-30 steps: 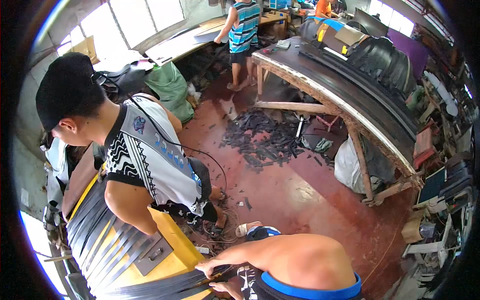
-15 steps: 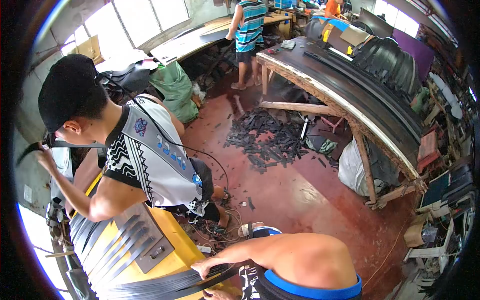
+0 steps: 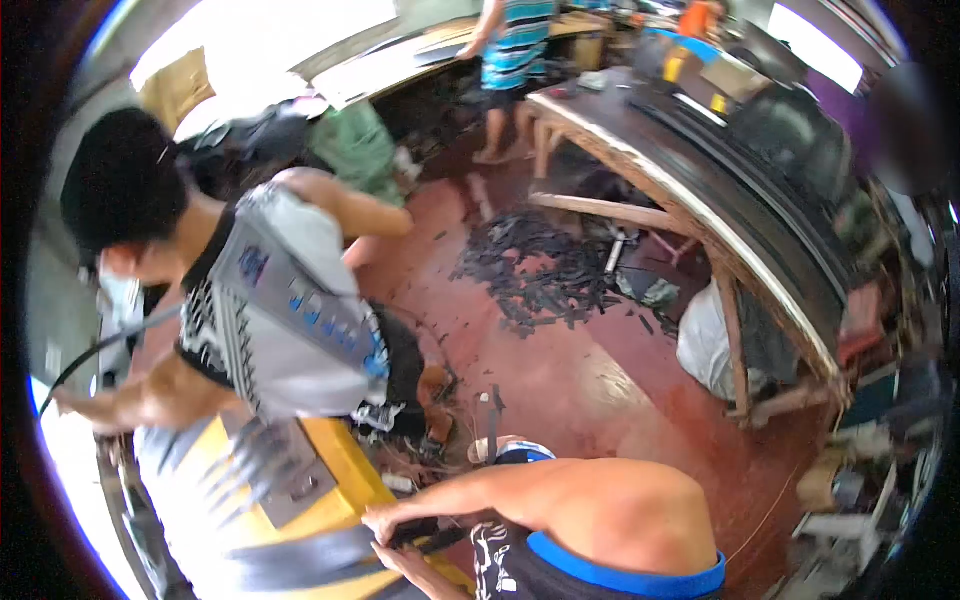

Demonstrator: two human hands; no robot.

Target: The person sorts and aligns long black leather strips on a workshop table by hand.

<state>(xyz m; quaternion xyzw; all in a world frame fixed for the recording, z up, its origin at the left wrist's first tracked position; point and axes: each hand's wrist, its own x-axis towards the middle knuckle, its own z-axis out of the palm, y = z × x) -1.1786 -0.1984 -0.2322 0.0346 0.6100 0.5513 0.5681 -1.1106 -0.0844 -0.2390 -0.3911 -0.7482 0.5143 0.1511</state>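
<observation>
A bundle of long black strips (image 3: 300,556), blurred by motion, lies across the yellow work surface (image 3: 350,458) at the lower left. My right hand (image 3: 380,522) is closed on the upper side of the bundle near its right end. Just below it, my left hand (image 3: 392,556) also grips the strips, its fingers partly hidden. More black strips (image 3: 250,460) fan out over a brown board (image 3: 312,485) on the yellow surface. Across from me a co-worker (image 3: 290,300) bends over this surface, holding a curved black strip (image 3: 110,342) in an outstretched hand.
Dark offcuts (image 3: 535,270) are heaped on the red floor (image 3: 560,400). A long wooden-legged table (image 3: 690,185) carries more black strips. White sacks (image 3: 705,340) sit beneath it. A green sack (image 3: 355,145) and another person in a striped top (image 3: 515,45) are at the back.
My hands have shifted left along the strips, and the bundle is now smeared by motion. The co-worker's raised hand has come down, drawing out the black strip. The view has tilted slightly.
</observation>
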